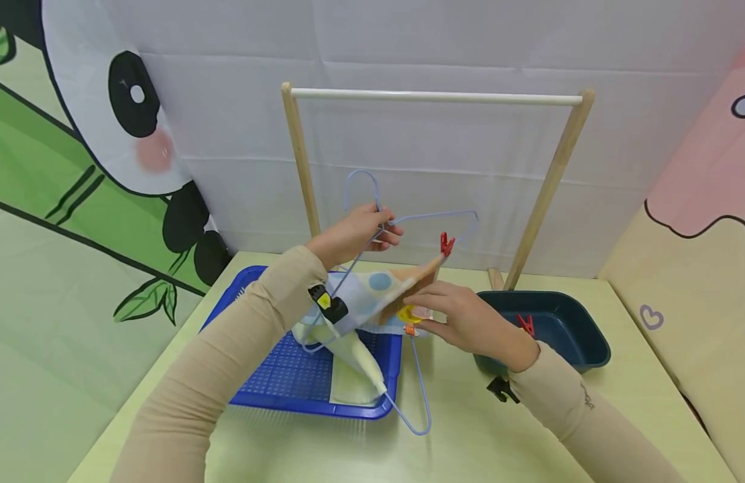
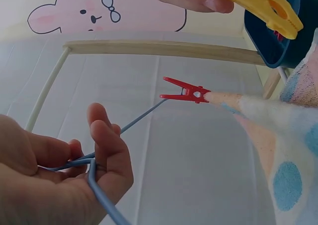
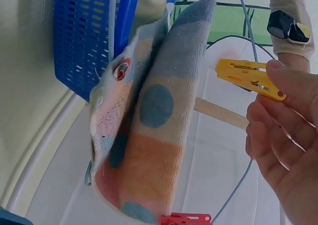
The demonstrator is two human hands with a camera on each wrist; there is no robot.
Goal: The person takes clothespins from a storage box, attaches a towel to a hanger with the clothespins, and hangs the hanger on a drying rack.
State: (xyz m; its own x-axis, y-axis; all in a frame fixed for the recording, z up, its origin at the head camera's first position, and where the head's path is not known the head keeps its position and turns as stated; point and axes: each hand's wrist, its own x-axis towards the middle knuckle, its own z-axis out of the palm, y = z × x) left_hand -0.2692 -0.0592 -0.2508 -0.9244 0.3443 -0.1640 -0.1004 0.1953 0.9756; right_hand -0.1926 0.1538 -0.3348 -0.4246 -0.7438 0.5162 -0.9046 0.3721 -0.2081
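Observation:
My left hand [image 1: 363, 231] grips a blue wire hanger [image 1: 432, 215] at its neck, the hook rising above the fingers. A small towel [image 3: 154, 155] with blue dots and coloured bands hangs from it, one corner fastened by a red clothespin [image 2: 191, 93]. My right hand [image 1: 463, 315] pinches a yellow clothespin [image 3: 236, 73] between thumb and fingers, beside the towel and apart from it in the right wrist view. Under the towel, a pale yellow cloth [image 1: 366, 365] lies with blue wire at its end over the basket.
A blue plastic basket [image 1: 275, 396] sits on the table's left. At the right, a dark green tub [image 1: 589, 359] holds a red clothespin [image 1: 526, 325]. Behind stands a wooden rack with a white crossbar [image 1: 432, 97]; a printed cloth backdrop surrounds the table.

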